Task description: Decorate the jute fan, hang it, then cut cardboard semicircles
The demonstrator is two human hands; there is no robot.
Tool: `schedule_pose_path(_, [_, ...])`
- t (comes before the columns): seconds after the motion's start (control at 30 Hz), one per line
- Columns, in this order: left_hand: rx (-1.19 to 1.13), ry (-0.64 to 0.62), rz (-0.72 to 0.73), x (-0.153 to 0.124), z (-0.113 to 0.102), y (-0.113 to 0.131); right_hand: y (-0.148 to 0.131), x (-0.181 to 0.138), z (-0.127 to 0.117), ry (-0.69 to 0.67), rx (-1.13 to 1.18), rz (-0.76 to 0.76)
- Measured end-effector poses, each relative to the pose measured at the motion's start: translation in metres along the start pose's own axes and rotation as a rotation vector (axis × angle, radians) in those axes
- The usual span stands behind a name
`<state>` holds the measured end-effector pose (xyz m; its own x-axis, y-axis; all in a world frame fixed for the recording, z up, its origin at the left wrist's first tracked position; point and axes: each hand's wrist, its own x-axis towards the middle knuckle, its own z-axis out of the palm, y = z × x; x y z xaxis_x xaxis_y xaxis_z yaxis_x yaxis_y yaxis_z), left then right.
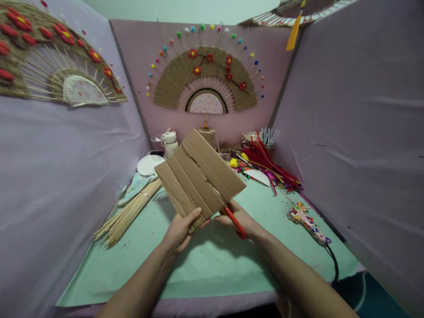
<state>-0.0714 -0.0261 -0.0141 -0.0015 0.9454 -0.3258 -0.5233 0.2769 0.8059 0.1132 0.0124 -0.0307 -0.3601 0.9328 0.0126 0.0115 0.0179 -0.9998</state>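
A piece of brown cardboard [195, 176] is held up, tilted, above the table. My left hand [182, 227] is closed on its lower left corner, thumb on top. A ragged slit runs through the sheet from near its far edge toward the near side. In my right hand [240, 216] is a pair of scissors [234, 222] with red-orange handles, at the end of that slit. The blades are mostly hidden by the cardboard, and most of my right fingers lie behind it too.
Thin bamboo sticks [132, 214] lie at left beside a white plate [150, 164]. A white bottle [170, 141] and a twine spool [207, 134] stand behind. Red pipe cleaners [261, 157] lie right, near a patterned glue gun [309, 223] with a cord. Decorated fans [165, 81] hang around.
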Motion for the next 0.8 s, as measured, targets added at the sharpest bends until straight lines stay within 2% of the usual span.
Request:
schedule_pose_path(0.17, [0.012,0.017,0.033,-0.003,0.002,-0.004,0.000,0.000,-0.003,-0.110,0.022,-0.050])
schedule_pose_path(0.37, [-0.009,0.056,0.083,0.003,-0.004,0.005,-0.008,0.004,-0.013,-0.047,-0.205,0.035])
schedule_pose_path(0.5, [-0.026,0.073,0.095,0.009,-0.007,0.008,-0.013,0.002,-0.016,-0.033,-0.209,0.131])
schedule_pose_path(0.6, [-0.091,0.142,0.118,0.013,-0.002,0.021,-0.008,-0.001,-0.016,-0.053,-0.188,0.130])
schedule_pose_path(0.67, [-0.157,0.191,0.216,0.015,0.001,0.038,-0.003,0.000,-0.017,-0.065,-0.193,0.160])
schedule_pose_path(0.73, [-0.133,0.174,0.319,0.015,0.001,0.054,0.002,0.004,-0.020,0.001,-0.177,0.190])
schedule_pose_path(0.8, [-0.013,0.104,0.301,0.015,-0.001,0.062,0.002,0.011,-0.026,0.154,-0.089,0.168])
